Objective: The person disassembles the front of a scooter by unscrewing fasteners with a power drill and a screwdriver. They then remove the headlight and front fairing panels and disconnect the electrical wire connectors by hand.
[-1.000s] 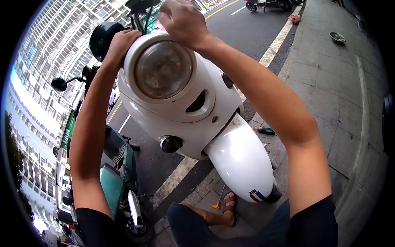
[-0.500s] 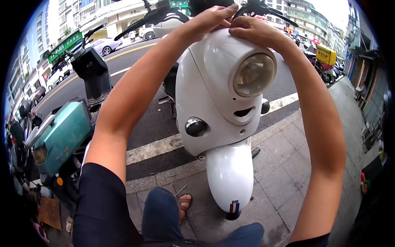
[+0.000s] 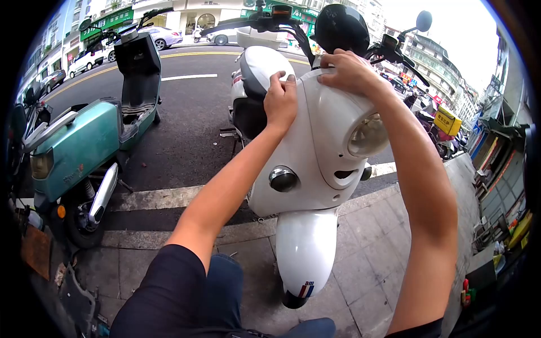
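A white scooter's front cover (image 3: pixel 309 152) is in front of me, with a round headlight (image 3: pixel 369 135) and a turn signal (image 3: pixel 283 179) set in it. My left hand (image 3: pixel 282 104) is closed on the cover's upper left edge, thumb on the outside and the other fingers partly hidden. At the top edge, just below the handlebar stem, my right hand (image 3: pixel 349 72) has its fingers hooked over the cover. Under the cover is the white front fender (image 3: pixel 306 248) with red and blue stripes. The black round instrument housing (image 3: pixel 341 29) rises behind my right hand.
A teal scooter (image 3: pixel 79 146) is parked to the left. Black handlebars (image 3: pixel 265 21) and a mirror (image 3: pixel 424 21) stick out above the cover. Paving tiles (image 3: pixel 372 253) lie below, with a road (image 3: pixel 186 112) behind. A yellow delivery box (image 3: pixel 447 121) stands at right.
My left hand has come down from the top of the cover to its upper left edge. The right hand stays at the top. The view has shifted, showing more of the handlebars.
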Available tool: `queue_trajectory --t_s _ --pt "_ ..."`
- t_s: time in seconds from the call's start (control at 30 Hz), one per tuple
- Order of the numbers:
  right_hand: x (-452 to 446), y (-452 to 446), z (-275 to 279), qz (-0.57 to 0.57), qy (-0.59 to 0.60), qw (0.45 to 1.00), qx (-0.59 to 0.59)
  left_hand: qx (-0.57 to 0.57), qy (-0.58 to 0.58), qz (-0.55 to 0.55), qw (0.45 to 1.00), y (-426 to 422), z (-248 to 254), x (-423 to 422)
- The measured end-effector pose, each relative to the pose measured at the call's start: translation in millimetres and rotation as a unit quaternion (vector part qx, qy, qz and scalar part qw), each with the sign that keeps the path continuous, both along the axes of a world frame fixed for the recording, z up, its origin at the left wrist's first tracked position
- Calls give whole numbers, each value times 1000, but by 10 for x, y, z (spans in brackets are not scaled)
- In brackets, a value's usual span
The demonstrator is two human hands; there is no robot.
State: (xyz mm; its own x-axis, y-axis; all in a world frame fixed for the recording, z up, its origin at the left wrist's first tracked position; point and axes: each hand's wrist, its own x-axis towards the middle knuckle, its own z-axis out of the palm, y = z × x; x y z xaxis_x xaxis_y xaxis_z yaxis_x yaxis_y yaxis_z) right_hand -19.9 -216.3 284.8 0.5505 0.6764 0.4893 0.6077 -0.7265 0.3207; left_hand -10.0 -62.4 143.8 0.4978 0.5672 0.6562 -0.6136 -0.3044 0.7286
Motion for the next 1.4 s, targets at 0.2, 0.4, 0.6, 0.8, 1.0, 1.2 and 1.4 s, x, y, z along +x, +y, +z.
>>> queue_trajectory --t_s 0.2,0.4,0.6,0.8,1.0,1.2,1.4 --pt "3 275 -104 6 -19 999 -26 -45 -67 2 997 -52 -67 -46" --pt "-8 271 -133 -3 -73 997 7 -26 -66 13 997 -53 -60 -69" --pt "69 366 -136 -45 -59 997 22 18 -121 68 990 51 -44 85" --pt "194 372 -121 -80 -27 995 51 -25 -494 32 868 485 1166 -1146" --pt "-124 290 -104 -90 11 992 83 130 -369 187 901 -295 232 -292" --pt "-317 -264 35 -69 -37 979 187 0 -328 -4 945 -322 211 -100" --pt "-561 -387 29 -57 -46 989 129 20 -209 -96 973 -283 176 -61"
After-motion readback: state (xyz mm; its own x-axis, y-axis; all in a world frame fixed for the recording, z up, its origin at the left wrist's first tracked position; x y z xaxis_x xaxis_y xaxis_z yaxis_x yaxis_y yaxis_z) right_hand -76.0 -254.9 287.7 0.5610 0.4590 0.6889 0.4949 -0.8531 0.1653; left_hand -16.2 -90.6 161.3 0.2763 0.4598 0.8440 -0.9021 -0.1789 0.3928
